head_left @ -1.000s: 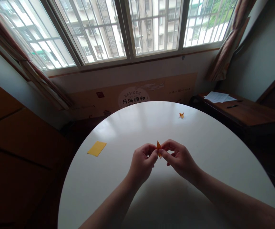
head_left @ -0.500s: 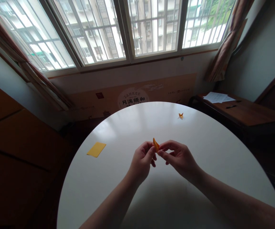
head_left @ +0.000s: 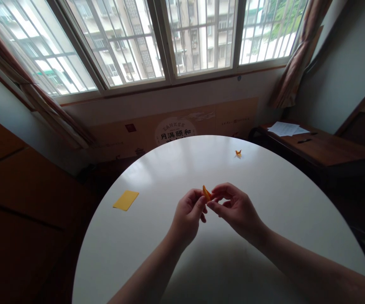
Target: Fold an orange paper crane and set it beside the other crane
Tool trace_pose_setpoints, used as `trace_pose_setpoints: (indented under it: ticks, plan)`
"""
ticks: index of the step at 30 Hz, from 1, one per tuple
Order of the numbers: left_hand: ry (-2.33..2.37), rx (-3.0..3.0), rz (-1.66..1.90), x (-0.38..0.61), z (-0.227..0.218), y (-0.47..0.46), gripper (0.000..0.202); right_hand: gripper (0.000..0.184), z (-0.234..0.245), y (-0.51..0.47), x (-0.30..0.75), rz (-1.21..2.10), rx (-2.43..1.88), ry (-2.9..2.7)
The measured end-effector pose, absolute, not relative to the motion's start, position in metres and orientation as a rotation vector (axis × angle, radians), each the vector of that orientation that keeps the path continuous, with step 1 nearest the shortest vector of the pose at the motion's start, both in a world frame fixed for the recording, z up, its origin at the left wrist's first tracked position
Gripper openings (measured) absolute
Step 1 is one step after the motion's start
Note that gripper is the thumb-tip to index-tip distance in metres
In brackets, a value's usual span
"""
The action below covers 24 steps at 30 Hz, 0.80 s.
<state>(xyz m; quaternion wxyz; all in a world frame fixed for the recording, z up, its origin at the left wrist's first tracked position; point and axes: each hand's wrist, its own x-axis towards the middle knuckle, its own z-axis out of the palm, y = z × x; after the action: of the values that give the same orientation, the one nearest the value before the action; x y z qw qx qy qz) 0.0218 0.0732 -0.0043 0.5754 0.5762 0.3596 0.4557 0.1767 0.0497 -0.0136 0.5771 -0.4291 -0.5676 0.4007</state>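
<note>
My left hand (head_left: 188, 214) and my right hand (head_left: 234, 207) meet above the middle of a round white table (head_left: 264, 198). Between their fingertips is a small folded orange paper piece (head_left: 206, 193), pinched from both sides, with its tip sticking up to the left. The fingers of both hands are curled and closed on it. A finished small orange paper figure (head_left: 238, 153) stands on the table farther back on the right. A flat yellow paper sheet (head_left: 125, 199) lies on the table at the left.
Beyond the table a cardboard panel with printed characters (head_left: 175, 131) leans against the wall under a barred window. A dark wooden desk (head_left: 324, 147) at the right carries white papers (head_left: 284, 128) and a pen (head_left: 304, 140). Curtains hang at both sides.
The orange piece has turned from an upright point to a tilted, narrower shape between my fingertips. My hands have risen slightly and the view has shifted a little.
</note>
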Motion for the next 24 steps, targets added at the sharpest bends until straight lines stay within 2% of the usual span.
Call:
trace_pose_setpoints:
  ticks: [8, 24]
  plan:
    - [0.869, 1.408, 1.066, 0.0204, -0.0041, 0.0727, 0.025, 0.016, -0.0125, 0.0502, 0.1786, 0.989, -1.002, -1.354]
    - [0.954, 1.554, 1.061, 0.0184, 0.0, 0.0677, 0.019, 0.019, -0.0095, 0.0518, 0.1801, 1.171, -0.958, -1.253]
